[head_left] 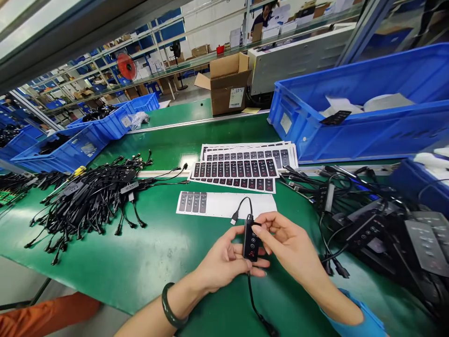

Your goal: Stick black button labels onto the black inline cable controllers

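Note:
A small black inline controller (pixel 251 241) with button markings and cables at both ends is held upright over the green table (pixel 140 267). My left hand (pixel 224 262) grips its lower part from the left. My right hand (pixel 289 245) pinches its upper right side with thumb and fingers. The short upper cable loops up to a USB plug (pixel 234 217). Just beyond lies a white sticker backing sheet (pixel 238 205) with a few grey labels left on it.
Sheets of black button stickers (pixel 242 166) lie behind. A heap of black cabled controllers (pixel 91 196) is at left, another pile (pixel 379 224) at right. Blue bins (pixel 351 135) stand at right and far left, a cardboard box (pixel 228 84) behind.

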A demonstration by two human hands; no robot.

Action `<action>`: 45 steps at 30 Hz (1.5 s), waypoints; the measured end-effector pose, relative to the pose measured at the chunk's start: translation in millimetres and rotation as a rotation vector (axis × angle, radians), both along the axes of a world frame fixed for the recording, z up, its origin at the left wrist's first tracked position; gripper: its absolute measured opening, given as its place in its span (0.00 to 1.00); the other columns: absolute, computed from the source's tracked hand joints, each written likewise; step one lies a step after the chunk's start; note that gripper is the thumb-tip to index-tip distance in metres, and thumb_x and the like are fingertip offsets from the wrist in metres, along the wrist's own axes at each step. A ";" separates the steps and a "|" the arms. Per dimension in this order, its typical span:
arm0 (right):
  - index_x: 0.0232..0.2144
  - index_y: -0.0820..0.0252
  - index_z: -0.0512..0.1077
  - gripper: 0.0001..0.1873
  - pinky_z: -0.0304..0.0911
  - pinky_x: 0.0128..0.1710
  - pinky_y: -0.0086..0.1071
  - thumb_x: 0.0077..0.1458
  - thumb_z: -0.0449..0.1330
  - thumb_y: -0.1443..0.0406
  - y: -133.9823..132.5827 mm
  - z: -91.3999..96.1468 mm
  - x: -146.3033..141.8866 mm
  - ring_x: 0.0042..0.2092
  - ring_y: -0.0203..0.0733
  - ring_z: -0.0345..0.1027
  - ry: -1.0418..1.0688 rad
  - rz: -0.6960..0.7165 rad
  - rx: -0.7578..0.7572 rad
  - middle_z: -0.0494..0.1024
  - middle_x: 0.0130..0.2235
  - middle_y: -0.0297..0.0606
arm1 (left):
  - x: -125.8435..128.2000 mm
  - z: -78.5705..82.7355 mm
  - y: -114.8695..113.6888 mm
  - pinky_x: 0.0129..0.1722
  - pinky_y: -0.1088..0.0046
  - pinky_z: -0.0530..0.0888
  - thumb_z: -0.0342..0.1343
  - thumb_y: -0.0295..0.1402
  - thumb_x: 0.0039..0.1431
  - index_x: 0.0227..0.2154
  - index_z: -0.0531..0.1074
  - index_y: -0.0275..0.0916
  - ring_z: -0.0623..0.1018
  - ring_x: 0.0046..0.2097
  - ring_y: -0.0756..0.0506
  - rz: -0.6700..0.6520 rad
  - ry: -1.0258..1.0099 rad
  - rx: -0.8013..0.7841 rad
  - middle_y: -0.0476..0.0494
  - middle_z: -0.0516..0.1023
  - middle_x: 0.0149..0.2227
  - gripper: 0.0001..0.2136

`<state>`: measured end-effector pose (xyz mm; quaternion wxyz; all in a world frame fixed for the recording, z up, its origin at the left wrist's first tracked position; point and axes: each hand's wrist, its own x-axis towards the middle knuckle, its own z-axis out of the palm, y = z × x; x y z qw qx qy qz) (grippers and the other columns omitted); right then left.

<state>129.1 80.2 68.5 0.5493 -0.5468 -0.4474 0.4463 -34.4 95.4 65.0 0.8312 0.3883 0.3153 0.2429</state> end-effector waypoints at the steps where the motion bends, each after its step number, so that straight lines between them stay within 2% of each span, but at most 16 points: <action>1: 0.30 0.58 0.71 0.17 0.63 0.16 0.24 0.49 0.65 0.51 -0.2 0.8 -0.3 0.21 0.32 0.59 0.000 0.001 -0.001 0.66 0.24 0.30 | 0.1 0.1 0.0 0.46 0.57 0.75 0.68 0.31 0.47 0.54 0.62 0.39 0.80 0.46 0.36 0.000 -0.001 0.001 0.35 0.79 0.44 0.31; 7: 0.30 0.59 0.70 0.16 0.65 0.16 0.24 0.50 0.65 0.53 -0.9 2.9 -0.3 0.21 0.31 0.60 0.004 0.006 -0.023 0.66 0.24 0.30 | 0.5 3.9 0.2 0.46 0.56 0.74 0.68 0.32 0.48 0.55 0.62 0.39 0.80 0.46 0.37 -0.004 0.004 0.003 0.35 0.79 0.43 0.31; 17: 0.31 0.59 0.71 0.14 0.68 0.18 0.26 0.49 0.65 0.55 -1.5 -4.5 -0.9 0.23 0.34 0.64 0.043 -0.002 -0.067 0.66 0.26 0.31 | -0.1 5.3 -0.4 0.48 0.54 0.73 0.67 0.34 0.50 0.56 0.62 0.39 0.80 0.47 0.36 -0.013 0.002 0.009 0.34 0.79 0.44 0.31; 27: 0.30 0.60 0.72 0.09 0.63 0.18 0.24 0.50 0.62 0.59 -1.2 -2.0 -2.3 0.22 0.33 0.63 -0.127 -0.042 0.015 0.67 0.23 0.30 | 1.3 0.0 -2.2 0.45 0.58 0.75 0.65 0.34 0.52 0.55 0.61 0.40 0.80 0.46 0.37 -0.011 0.034 0.068 0.36 0.78 0.44 0.29; 33: 0.31 0.58 0.70 0.09 0.63 0.19 0.25 0.51 0.61 0.59 -2.1 -6.8 -2.6 0.22 0.33 0.62 -0.176 -0.043 -0.006 0.65 0.23 0.29 | 1.9 -1.7 -3.7 0.43 0.61 0.76 0.65 0.32 0.52 0.54 0.62 0.41 0.81 0.45 0.39 -0.004 0.036 0.079 0.40 0.78 0.39 0.28; 35: 0.37 0.57 0.68 0.13 0.64 0.19 0.26 0.51 0.61 0.58 -0.6 -10.7 -0.6 0.22 0.34 0.62 -0.182 -0.037 -0.040 0.64 0.24 0.28 | 2.4 -1.8 -3.5 0.42 0.63 0.76 0.65 0.31 0.51 0.54 0.62 0.40 0.81 0.44 0.40 0.002 0.040 0.077 0.40 0.78 0.40 0.27; 39: 0.47 0.56 0.62 0.28 0.66 0.23 0.29 0.45 0.64 0.55 2.7 -14.5 2.0 0.27 0.36 0.63 -0.171 -0.030 -0.096 0.65 0.31 0.31 | 2.7 -0.6 -0.9 0.40 0.66 0.77 0.66 0.30 0.50 0.53 0.64 0.39 0.81 0.41 0.41 0.004 0.028 0.046 0.40 0.79 0.39 0.27; 41: 0.51 0.56 0.60 0.35 0.66 0.23 0.30 0.42 0.66 0.55 1.7 -12.7 0.3 0.28 0.36 0.64 -0.139 0.089 -0.170 0.67 0.36 0.34 | 2.2 0.1 1.0 0.38 0.68 0.77 0.67 0.30 0.48 0.51 0.66 0.38 0.82 0.39 0.43 0.002 -0.004 0.031 0.42 0.79 0.36 0.27; 43: 0.55 0.55 0.56 0.40 0.67 0.25 0.31 0.41 0.66 0.57 -0.3 -10.5 -2.8 0.29 0.37 0.65 -0.092 0.236 -0.223 0.67 0.37 0.33 | 1.4 0.2 2.9 0.36 0.72 0.77 0.69 0.29 0.45 0.48 0.69 0.36 0.81 0.36 0.46 -0.011 -0.028 0.020 0.44 0.79 0.34 0.25; 45: 0.54 0.55 0.56 0.38 0.66 0.27 0.31 0.42 0.66 0.58 -1.4 -10.4 -5.3 0.29 0.37 0.66 -0.085 0.298 -0.213 0.68 0.33 0.30 | 1.0 -0.7 4.1 0.33 0.75 0.77 0.71 0.30 0.43 0.44 0.72 0.34 0.81 0.34 0.47 -0.026 -0.022 0.021 0.44 0.79 0.33 0.24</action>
